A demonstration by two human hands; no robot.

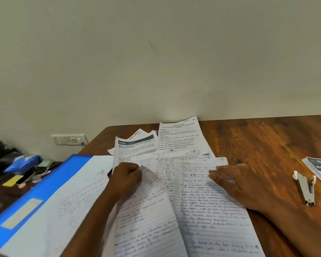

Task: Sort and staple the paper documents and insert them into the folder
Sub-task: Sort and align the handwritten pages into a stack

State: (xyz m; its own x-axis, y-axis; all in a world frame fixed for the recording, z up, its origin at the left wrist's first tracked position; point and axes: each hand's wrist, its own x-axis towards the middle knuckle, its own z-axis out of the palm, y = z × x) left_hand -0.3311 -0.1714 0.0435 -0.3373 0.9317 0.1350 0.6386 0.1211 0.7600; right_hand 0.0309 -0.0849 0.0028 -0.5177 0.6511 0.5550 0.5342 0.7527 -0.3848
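**Handwritten pages spread on the desk, one lifted in the left hand**

The left hand (127, 176) has its fingers curled around the top edge of a lined handwritten sheet (146, 216), which bends upward from the desk and runs back toward the camera. The right hand (230, 184) lies flat, fingers straight, pressing on a second handwritten sheet (211, 219) just beside the lifted one. More lined pages sit under and between the two hands, overlapping; their exact number cannot be told.

Beyond the hands lie two printed sheets: one with a dark header band (135, 147) and one with a numbered list (180, 136), its far edge touching the wall (156, 62). Corners of further sheets peek out behind them.

One blue folder (44, 186) lies to the left of the left hand, with one handwritten page (67, 204) on it. It overhangs the desk's left edge. One metal stapler (305, 186) rests on the wooden desk (258, 141), well apart from the right hand, near a stack of printed booklets (319, 169) at the right edge of the view. Bare wood shows between the right hand and the stapler.
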